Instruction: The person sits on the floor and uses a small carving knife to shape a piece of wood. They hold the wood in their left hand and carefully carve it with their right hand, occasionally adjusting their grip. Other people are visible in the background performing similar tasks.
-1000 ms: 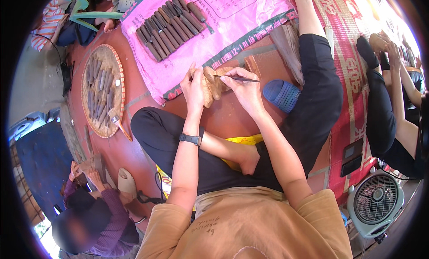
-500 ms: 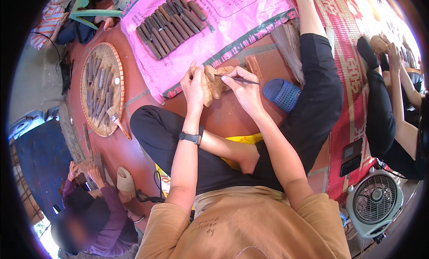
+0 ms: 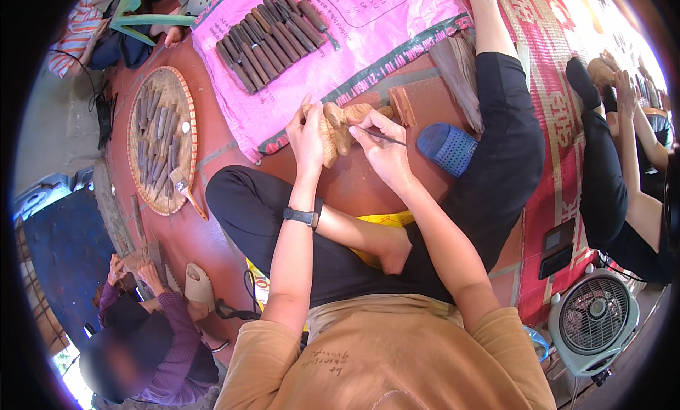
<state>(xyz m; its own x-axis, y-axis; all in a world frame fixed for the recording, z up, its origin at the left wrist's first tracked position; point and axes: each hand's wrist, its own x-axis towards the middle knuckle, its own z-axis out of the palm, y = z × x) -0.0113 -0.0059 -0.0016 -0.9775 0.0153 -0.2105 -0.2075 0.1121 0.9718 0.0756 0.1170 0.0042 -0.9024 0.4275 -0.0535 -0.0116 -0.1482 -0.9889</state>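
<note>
A light-brown wood carving (image 3: 331,146) is gripped by my left hand (image 3: 306,137), whose fingers wrap round its left side. My right hand (image 3: 384,149) pinches a thin dark stick-like tool (image 3: 387,138), slanting down to the right. The tool's tip is at the carving and partly covered by my fingers, so its kind is hard to tell. More of the carved wood shows beyond my right knuckles. A small brown wood block (image 3: 401,107) lies on the tiles just past that hand, and a blue perforated slipper (image 3: 448,149) lies to its right.
A pink sheet (image 3: 234,120) ahead bears rows of dark wood-handled tools (image 3: 269,42). To the left, a round woven tray (image 3: 132,148) holds more tools and a brush (image 3: 185,192). A fan (image 3: 593,316) stands at right. Other people sit on both sides.
My right hand has shifted slightly, and the tool in it is now lower and tilted more steeply. My left hand stays in place on the carving.
</note>
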